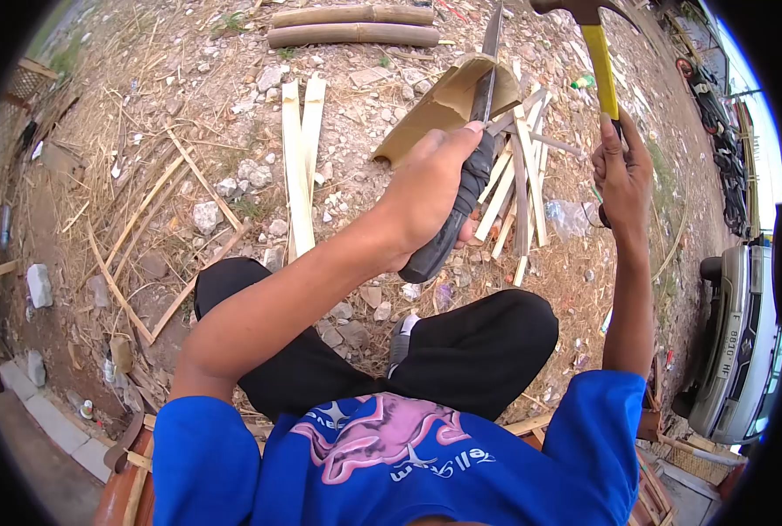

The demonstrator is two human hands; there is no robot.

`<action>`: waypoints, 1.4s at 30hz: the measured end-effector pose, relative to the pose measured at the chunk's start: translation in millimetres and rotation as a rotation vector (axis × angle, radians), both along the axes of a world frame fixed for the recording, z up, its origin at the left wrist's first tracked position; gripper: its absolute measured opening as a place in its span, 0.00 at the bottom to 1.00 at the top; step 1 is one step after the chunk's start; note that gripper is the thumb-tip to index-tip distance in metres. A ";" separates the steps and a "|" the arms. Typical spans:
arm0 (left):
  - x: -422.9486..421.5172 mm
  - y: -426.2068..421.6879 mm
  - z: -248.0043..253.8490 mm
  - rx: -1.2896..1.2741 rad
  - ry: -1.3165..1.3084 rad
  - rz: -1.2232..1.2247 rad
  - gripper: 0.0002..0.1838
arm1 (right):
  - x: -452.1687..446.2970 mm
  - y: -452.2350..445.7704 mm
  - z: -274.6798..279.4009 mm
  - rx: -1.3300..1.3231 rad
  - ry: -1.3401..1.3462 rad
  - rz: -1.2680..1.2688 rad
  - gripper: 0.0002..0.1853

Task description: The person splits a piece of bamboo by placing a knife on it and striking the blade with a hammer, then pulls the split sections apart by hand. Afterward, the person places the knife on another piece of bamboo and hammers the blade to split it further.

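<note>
Blue shirt [347, 473] nearest; left fingers [461, 138] clamp the knife [438, 252], right fingers [637, 151] the hammer [599, 61]: mistimed swings (steel head, bare knuckles) could bruise.

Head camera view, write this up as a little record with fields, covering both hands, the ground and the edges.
Left hand: left hand grips large knife by its dark wrapped handle
Right hand: right hand holds claw hammer upright
Behind blade: curved tan piece, material unclear
Ground: bamboo poles, two pale strips, strip pile, scattered stones
Right edge: parked vehicle
</note>
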State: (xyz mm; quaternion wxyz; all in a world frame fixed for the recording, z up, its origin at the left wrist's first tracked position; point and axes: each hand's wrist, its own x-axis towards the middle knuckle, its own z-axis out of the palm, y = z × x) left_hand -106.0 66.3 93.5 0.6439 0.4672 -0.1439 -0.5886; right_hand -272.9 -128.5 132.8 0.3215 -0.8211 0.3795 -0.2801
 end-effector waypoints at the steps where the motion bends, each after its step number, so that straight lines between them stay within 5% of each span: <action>1: -2.4 -0.1 -0.6 0.005 -0.001 -0.013 0.23 | 4.0 2.5 3.3 -0.027 0.007 0.002 0.27; 3: -5.1 -0.8 -2.2 0.008 -0.009 -0.035 0.23 | 5.7 7.4 -13.5 -0.025 0.011 0.043 0.26; 5: -5.4 -0.9 -3.0 0.005 -0.014 -0.035 0.23 | 3.6 14.1 -11.8 -0.180 0.399 0.079 0.24; 13: -0.7 -3.0 -3.4 -0.017 -0.002 -0.018 0.23 | 4.6 13.2 41.8 -0.012 -0.457 0.099 0.20; 15: -0.5 -1.9 -2.2 0.006 -0.007 -0.016 0.23 | -4.7 4.5 -3.7 -0.072 -0.217 0.104 0.21; 16: -2.1 -1.5 -2.9 -0.004 -0.020 -0.039 0.23 | -7.6 4.9 -16.8 -0.283 0.320 0.094 0.22; 19: -7.5 1.9 -6.3 -0.010 -0.053 -0.084 0.22 | -2.3 7.1 -8.2 -0.198 0.333 0.094 0.23; 23: -10.8 1.6 -6.3 0.002 -0.066 -0.071 0.23 | 0.3 8.3 2.7 0.012 -0.217 0.093 0.23; 25: -6.8 2.7 -4.5 0.003 -0.040 -0.046 0.23 | -9.7 3.8 -8.5 0.038 -0.283 0.024 0.23; 29: -1.8 1.6 -6.1 0.001 -0.062 -0.010 0.24 | -23.9 0.8 -21.7 -0.154 0.157 0.058 0.26; 35: 3.8 -0.9 -5.5 -0.004 -0.059 -0.029 0.23 | -12.1 6.4 45.2 -0.060 -0.451 0.042 0.24; 37: 1.7 -2.3 -6.1 -0.009 -0.051 -0.025 0.23 | -2.4 5.7 9.0 -0.111 -0.539 0.093 0.21; 38: 0.2 -2.4 -6.9 -0.018 -0.050 -0.027 0.23 | -11.0 0.1 -11.2 -0.054 -0.155 0.014 0.23; 39: 0.3 -2.5 -6.9 -0.029 -0.055 -0.026 0.23 | -11.9 -2.7 -23.9 -0.270 0.292 0.077 0.24; 42: 6.9 -2.1 -8.6 0.004 -0.027 -0.019 0.23 | -21.8 -5.8 -23.6 0.014 0.135 0.020 0.25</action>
